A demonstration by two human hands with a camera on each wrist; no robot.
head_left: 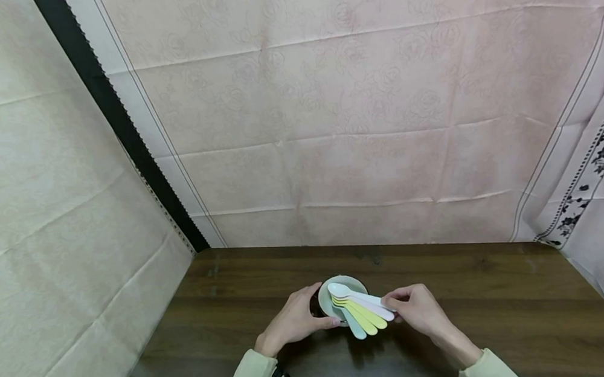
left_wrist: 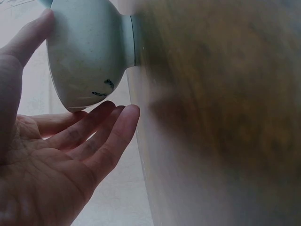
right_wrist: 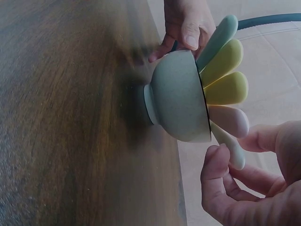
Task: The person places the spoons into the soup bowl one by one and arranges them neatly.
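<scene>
A pale green bowl (head_left: 356, 282) stands upright on the wooden table. My left hand (head_left: 293, 318) holds it from the left, thumb at the near rim and fingers round the far side. Several spoons fan out over the near right rim, heads inside the bowl: a blue-green spoon (right_wrist: 217, 42), two yellow ones, a pale pink spoon (right_wrist: 229, 120) and a white spoon (head_left: 364, 298). At the right, my right hand (head_left: 422, 311) pinches the white spoon's handle end. Dark marks show on the bowl's side (left_wrist: 89, 52) in the left wrist view.
The brown wooden table (head_left: 227, 317) extends to both sides of the hands. Light patterned cloth (head_left: 355, 116) hangs behind it, with more cloth at left and right. A black strip (head_left: 127, 126) runs down the left corner.
</scene>
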